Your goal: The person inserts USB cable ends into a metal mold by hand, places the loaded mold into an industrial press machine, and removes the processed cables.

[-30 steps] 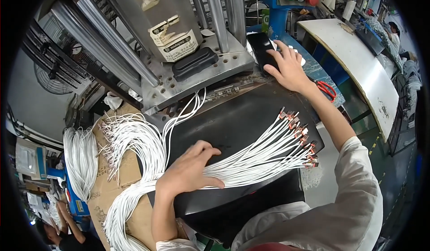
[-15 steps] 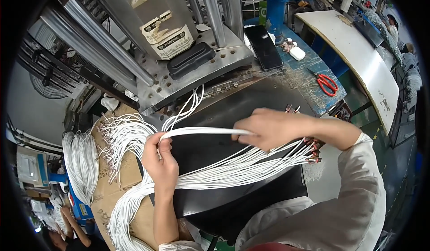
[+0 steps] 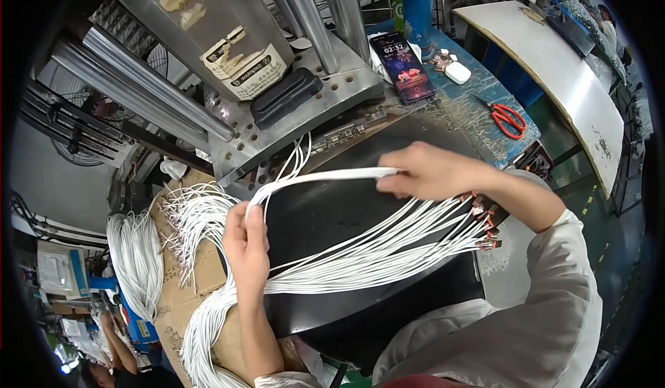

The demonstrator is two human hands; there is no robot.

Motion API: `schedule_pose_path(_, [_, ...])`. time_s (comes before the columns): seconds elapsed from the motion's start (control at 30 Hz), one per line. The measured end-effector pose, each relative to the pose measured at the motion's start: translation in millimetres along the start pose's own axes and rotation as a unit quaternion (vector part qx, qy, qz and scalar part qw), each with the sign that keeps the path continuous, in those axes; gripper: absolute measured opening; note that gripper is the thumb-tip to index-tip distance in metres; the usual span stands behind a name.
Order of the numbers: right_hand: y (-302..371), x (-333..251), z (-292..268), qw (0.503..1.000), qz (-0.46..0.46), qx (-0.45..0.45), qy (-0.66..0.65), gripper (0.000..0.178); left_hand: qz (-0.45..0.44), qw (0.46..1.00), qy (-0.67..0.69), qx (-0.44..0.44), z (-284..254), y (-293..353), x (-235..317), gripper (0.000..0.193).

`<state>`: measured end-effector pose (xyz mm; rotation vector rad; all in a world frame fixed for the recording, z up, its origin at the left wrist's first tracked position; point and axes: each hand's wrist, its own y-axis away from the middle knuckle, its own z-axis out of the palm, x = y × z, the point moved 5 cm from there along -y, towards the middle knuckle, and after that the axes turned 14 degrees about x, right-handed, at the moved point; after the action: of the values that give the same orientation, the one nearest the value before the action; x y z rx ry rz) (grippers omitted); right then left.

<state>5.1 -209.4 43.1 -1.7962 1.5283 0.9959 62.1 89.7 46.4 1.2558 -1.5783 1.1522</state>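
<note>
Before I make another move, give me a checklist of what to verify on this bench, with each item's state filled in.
1. Left hand gripping the raised white cable bundle: ok, pinched between thumb and fingers.
2. Right hand gripping the bundle's other end: ok, fingers closed around it.
3. Bundle free of the thin white cables beside the metal press: cannot tell, they overlap in this view.
4. Loose cables on the black mat gathered together: not ok, they fan out to the right.
5. Red-handled scissors away from both hands: ok, lying on the blue table.
6. Phone clear of both hands: ok, screen lit.
</note>
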Motion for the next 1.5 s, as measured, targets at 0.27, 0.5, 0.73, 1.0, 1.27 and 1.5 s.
schedule_pose_path(0.27, [-9, 42, -102, 0.966, -0.014, 0.028, -0.258, 0.051, -0.219, 0.853, 0.243, -0.406, 175, 43, 53, 0.022])
schedule_pose_path(0.5, [-41, 14, -4, 0.988, 0.032, -0.103, -0.114, 0.063, -0.253, 0.906, 0.233, -0.246, 161, 17, 7, 0.014])
schedule_pose_path(0.73, [-76, 30, 11, 0.872, -0.122, 0.213, 0.424, 0.041, -0.265, 0.910, 0.252, -0.197, 118, 22, -17, 0.015])
schedule_pose_path(1.0, [-47, 29, 10, 0.992, 0.061, 0.100, 0.040, 0.028, -0.289, 0.911, 0.227, -0.189, 124, 23, -21, 0.012])
schedule_pose_path(1.27, [-39, 28, 22, 0.951, 0.094, 0.081, -0.284, 0.026, -0.265, 0.935, 0.183, -0.152, 130, 20, -21, 0.013])
schedule_pose_path(1.5, [-34, 24, 25, 0.954, 0.124, 0.078, -0.262, 0.029, -0.286, 0.930, 0.189, -0.135, 127, 20, -16, 0.015])
